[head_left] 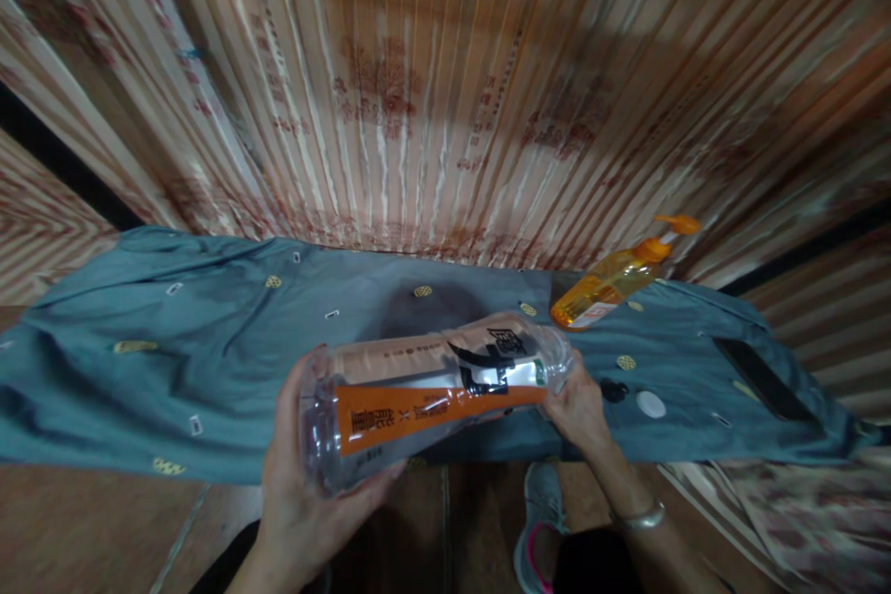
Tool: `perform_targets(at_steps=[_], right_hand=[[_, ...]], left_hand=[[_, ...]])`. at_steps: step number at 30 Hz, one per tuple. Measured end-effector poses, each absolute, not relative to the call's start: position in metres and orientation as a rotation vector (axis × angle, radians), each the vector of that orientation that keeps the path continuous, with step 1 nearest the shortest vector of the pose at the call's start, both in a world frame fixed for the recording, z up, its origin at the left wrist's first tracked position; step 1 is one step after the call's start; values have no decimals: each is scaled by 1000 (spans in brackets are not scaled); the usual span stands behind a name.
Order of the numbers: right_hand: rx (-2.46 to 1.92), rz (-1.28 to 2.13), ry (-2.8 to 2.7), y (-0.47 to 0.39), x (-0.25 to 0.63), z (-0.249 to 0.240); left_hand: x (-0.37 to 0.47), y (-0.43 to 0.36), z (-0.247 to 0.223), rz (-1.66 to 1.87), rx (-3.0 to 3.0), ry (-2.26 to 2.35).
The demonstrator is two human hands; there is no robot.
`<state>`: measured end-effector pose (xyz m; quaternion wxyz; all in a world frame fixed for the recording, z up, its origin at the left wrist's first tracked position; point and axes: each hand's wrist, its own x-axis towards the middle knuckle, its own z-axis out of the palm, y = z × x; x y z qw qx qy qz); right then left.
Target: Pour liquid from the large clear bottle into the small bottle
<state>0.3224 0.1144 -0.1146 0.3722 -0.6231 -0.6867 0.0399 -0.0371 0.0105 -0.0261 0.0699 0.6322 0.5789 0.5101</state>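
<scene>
Beneath bottle (pixel 432 401), teal cloth (pixel 233 367) beside curtain (pixel 445 74)

We've got a clear plastic bottle (pixel 432 394), orange-banded; it's sideways at the frame's lower centre; base left, neck right.

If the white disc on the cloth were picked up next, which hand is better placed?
Probably the right hand: holding the clear bottle near its neck, it appears nearer the white disc. The left hand holds the base end, farther away.
</scene>
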Motion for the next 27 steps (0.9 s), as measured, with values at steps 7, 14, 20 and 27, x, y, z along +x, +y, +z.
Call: perform_targets(at_steps=[7, 14, 20, 27], right_hand=[[-1619, 117, -1752, 114, 323, -115], [-1645, 106, -1733, 113, 322, -113], [-1622, 117, -1743, 113, 320, -111], [-1644, 147, -1727, 112, 321, -111]], left_hand=[[-38, 12, -25, 1529, 1947, 1722], [-34, 12, -23, 1553, 1942, 1718], [-36, 12, -25, 1521, 1928, 1738], [-39, 11, -25, 1539, 1993, 1708]])
